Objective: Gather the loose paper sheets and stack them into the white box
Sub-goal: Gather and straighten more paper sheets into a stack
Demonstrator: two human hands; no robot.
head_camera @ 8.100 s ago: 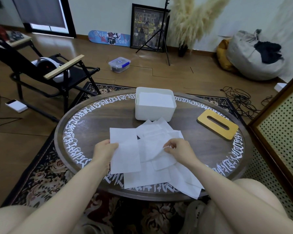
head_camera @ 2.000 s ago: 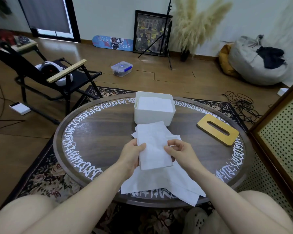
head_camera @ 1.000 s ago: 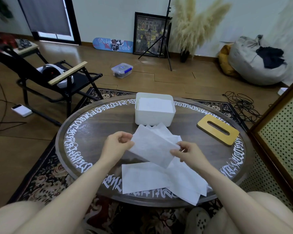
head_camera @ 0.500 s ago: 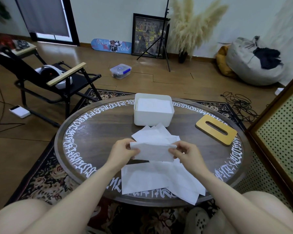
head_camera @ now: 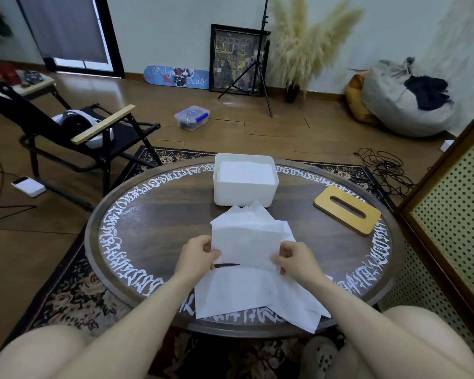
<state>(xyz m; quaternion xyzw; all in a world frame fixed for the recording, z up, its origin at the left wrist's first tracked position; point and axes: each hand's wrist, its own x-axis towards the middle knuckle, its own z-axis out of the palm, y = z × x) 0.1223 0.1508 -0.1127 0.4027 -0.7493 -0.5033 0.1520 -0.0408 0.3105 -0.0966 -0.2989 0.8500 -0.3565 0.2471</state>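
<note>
**Now holding one sheet over the pile, both hands on it**

Right now the folded paper sheet (head_camera: 246,247) is lifted off the round table (head_camera: 153,222), held flat between my two hands above the middle of the loose pile. My left hand (head_camera: 196,255) pinches its left edge, thumb on top and fingers curled under; my right hand (head_camera: 294,257) pinches the right edge the same way. The grip is narrow on both sides, closed on the paper itself.

Under and around it lie the other loose sheets (head_camera: 238,294): some fan out from behind the held sheet toward the box, and larger ones spread toward me, one corner hanging over the table's near rim.

Just beyond the pile stands the white box (head_camera: 244,192), upright, with a flat stack of paper already lying inside. The farthest sheet tips nearly touch its front wall.

To the right of the box, well apart from the pile, a wooden slotted lid (head_camera: 346,209) lies flat on the table. Off the table to the left is a black folding chair (head_camera: 93,138), and a clear plastic container (head_camera: 192,117) sits on the floor behind.
</note>
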